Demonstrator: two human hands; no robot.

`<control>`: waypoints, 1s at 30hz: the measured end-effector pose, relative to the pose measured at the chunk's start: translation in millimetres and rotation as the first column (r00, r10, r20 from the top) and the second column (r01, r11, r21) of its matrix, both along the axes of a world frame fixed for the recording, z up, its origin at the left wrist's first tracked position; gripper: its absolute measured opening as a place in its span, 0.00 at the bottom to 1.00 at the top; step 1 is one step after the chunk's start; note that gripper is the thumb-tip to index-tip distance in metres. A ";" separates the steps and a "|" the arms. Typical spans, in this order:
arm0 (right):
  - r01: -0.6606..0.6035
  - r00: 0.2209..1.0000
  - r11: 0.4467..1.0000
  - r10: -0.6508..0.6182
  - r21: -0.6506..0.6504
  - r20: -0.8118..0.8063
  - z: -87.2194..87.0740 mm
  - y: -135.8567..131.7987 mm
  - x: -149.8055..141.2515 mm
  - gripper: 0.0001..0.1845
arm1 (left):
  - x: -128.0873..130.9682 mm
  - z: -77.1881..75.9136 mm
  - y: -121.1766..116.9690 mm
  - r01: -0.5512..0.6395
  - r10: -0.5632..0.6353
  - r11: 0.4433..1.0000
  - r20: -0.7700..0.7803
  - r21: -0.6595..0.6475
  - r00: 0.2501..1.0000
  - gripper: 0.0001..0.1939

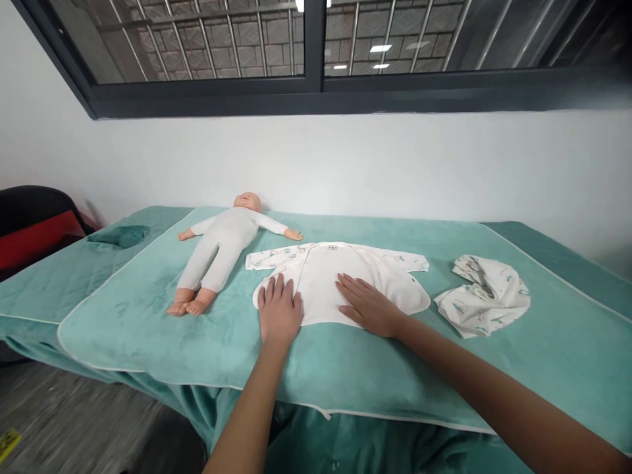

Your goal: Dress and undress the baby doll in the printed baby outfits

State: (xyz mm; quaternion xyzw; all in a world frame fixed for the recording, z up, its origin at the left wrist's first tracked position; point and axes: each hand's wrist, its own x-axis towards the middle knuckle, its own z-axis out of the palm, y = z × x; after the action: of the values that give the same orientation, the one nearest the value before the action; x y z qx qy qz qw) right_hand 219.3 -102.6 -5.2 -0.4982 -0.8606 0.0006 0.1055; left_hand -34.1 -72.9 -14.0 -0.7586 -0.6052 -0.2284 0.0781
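Observation:
A white baby top (323,283) with patterned long sleeves lies spread open on the green bed cover. My left hand (280,309) rests palm down on its left front panel, fingers stretched out. On the right part of the top, my right hand (368,305) lies flat with its fingers spread. To the left, a baby doll (222,240) in a light grey bodysuit lies on its back, arms out and feet bare. A crumpled white patterned baby garment (494,296) sits to the right, apart from my right hand.
The green cover (148,349) drapes over the bed's front edge. A small dark green cloth piece (119,236) lies at the far left, near a black and red chair (39,230). Behind the bed stands a white wall (395,164) under a barred window (207,39).

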 end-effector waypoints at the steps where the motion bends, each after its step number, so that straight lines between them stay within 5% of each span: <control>1: 0.000 1.000 1.000 0.000 0.001 0.001 0.4 -4.2 -1.4 0.36 | 0.0 -0.1 0.0 0.000 0.000 1.000 0.000 -0.001 1.000 0.23; 14: -0.126 0.986 0.988 0.115 -0.087 -0.119 6.2 -34.4 -21.0 0.36 | -1.1 6.2 -2.3 0.008 -0.008 1.000 0.074 0.003 0.997 0.20; 21: 0.002 0.970 0.993 -0.032 -0.122 -0.241 -0.4 38.5 -69.0 0.36 | -1.8 6.3 -2.5 0.013 -0.012 1.000 0.131 -0.007 0.991 0.17; 30: 0.118 0.838 0.986 -0.161 -0.116 -0.522 0.6 116.6 -98.1 0.28 | -1.7 4.8 -0.5 0.009 -0.009 1.000 0.153 -0.001 0.988 0.15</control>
State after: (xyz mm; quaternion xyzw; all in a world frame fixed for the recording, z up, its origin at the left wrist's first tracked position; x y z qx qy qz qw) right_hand 121.2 14.0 -4.6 -0.5440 -0.7588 0.1639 0.3186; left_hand -35.7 -73.5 -9.2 -0.7417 -0.6061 -0.2857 0.0299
